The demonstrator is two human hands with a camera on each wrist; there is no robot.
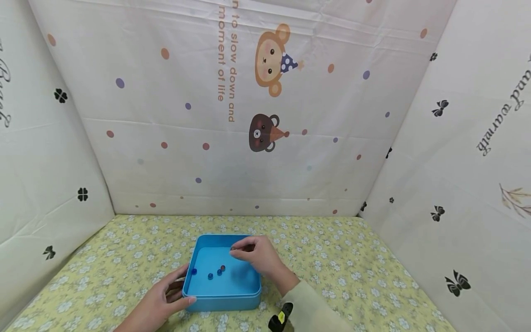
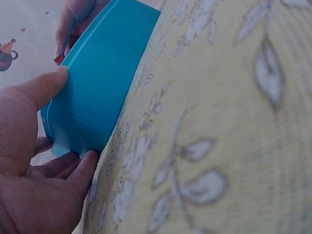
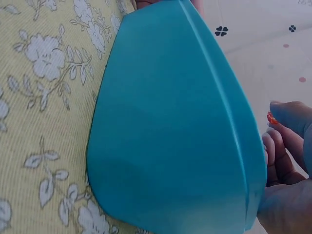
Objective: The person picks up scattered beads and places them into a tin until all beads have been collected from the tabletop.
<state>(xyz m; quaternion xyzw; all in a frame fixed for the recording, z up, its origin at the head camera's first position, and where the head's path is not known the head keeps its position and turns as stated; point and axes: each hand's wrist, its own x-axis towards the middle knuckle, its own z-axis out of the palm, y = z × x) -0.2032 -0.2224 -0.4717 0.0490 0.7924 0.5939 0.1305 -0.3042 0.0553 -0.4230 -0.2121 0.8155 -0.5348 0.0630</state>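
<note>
A light-blue, shallow square box (image 1: 221, 303) stands on the tabletop. My left hand (image 1: 163, 295) grips its near left corner, thumb at the front rim and fingers along the left side. Above the box's right half, my right hand (image 1: 262, 258) pinches a small orange-red bead (image 3: 272, 118) between thumb and index finger. Inside the box lie a dark blue bead (image 1: 194, 272) by the left wall, two more blue beads near the middle, and a reddish-brown bead (image 1: 222, 268) touching or close to one of them. In the wrist views the outer walls hide the box's inside.
A yellow floral cloth (image 1: 332, 267) covers the table. Behind it hangs a white printed sheet (image 1: 232, 175) with dots and cartoon animal heads, and similar sheets close off both sides. A black wristband (image 1: 280, 317) is around the right wrist, by a pale sleeve.
</note>
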